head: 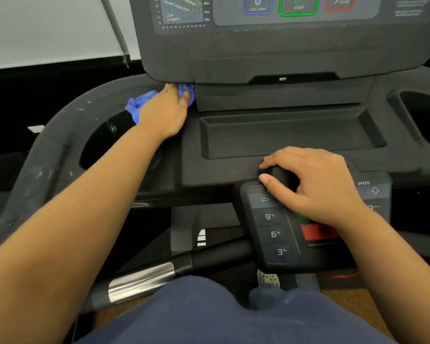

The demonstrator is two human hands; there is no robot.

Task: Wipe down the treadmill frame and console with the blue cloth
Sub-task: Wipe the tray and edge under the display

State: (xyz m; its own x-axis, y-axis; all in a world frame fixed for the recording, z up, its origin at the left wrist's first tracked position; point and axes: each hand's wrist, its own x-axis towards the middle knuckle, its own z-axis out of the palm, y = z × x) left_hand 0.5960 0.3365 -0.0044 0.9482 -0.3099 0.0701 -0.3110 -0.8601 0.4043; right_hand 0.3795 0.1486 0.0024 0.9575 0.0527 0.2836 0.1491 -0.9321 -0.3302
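Your shorts fill the bottom edge. Just above them your right hand curls round the dark knob at the top of the keypad, thumb and fingers closed on it. It looks like a brace, not a working hand.

The work sits with your left hand, reached forward and up-left of that. It holds the cloth bunched under the palm, thumb pressed into the fabric. The fingertips are hidden under the console edge, so I cannot tell how far they wrap.

The cloth touches the console's lower left corner, a tail spilling out left of your wrist. From this grip the console's bottom edge runs away to the right, long axis crosswise, above the tray. The frame curves off left and down, past the cupholder. Your left hand is nearer both, so a rightward sweep along that edge looks easiest.
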